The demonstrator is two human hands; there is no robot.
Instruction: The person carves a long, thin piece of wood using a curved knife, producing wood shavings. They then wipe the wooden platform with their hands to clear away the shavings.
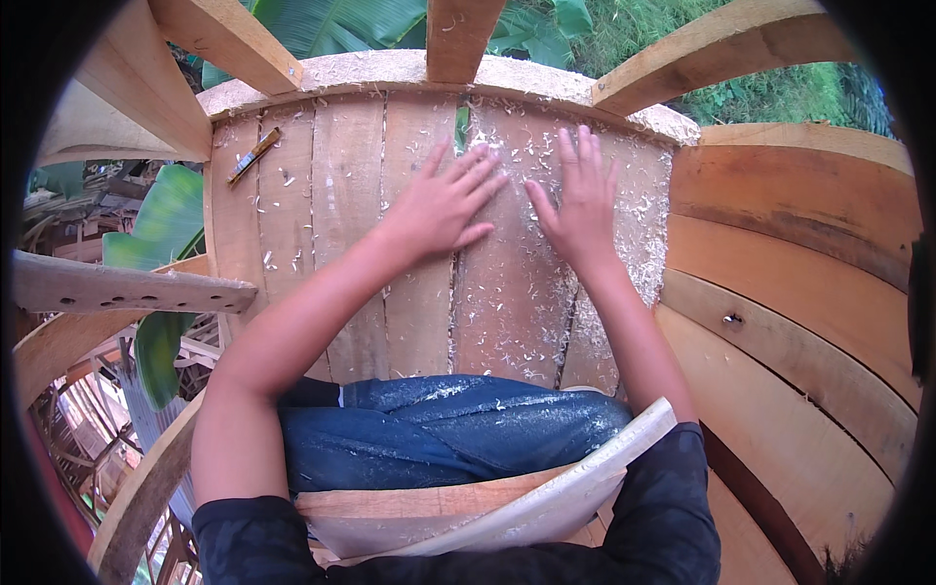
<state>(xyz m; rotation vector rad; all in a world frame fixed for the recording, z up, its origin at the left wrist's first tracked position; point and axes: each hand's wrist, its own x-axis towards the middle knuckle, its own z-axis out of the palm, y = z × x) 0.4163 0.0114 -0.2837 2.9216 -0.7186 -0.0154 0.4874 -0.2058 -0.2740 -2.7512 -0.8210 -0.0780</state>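
Both my hands are over a surface of wooden planks (348, 185) scattered with pale wood shavings (531, 258). My left hand (444, 200) lies near the middle with its fingers spread, angled to the right. Beside it, my right hand (575, 195) has its fingers stretched away from me, a little blurred. Neither one holds anything. A dark gap between two planks runs by my left hand, with green showing through at its far end. Toward the far left of the planks lies a thin tool with a yellowish and dark handle (255, 154), out of reach of both hands.
Across the far end runs a curved wooden beam (351, 73); upright timbers (453, 39) rise from it. A wall of curved planks (790, 224) stands at right. Nearest me, a wooden crosspiece (419, 500) spans before my chest, behind my folded legs in blue trousers (458, 429). Banana leaves (161, 224) hang at left.
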